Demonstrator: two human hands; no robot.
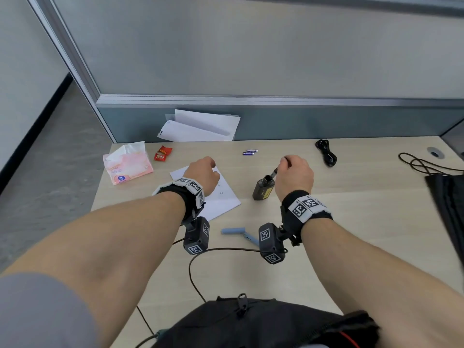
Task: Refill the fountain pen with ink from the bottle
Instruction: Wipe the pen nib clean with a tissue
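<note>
Right grip [296, 175] pinching pen [275, 172], tip in ink bottle [263, 190] mouth, left grip [203, 174] unclear

On the pale desk [351, 222] lie a pink tissue pack [126, 163], red snack packets [162, 153], two batteries [249, 152] and a coiled black cable [326, 153], with white papers [200, 126] leaning against the partition [276, 59].

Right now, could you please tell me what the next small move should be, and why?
Probably bring the left hand over to steady the ink bottle: the right hand pinches the pen section slanted at its open mouth, while the bottle stands unheld and the left hand is over the paper.
</note>
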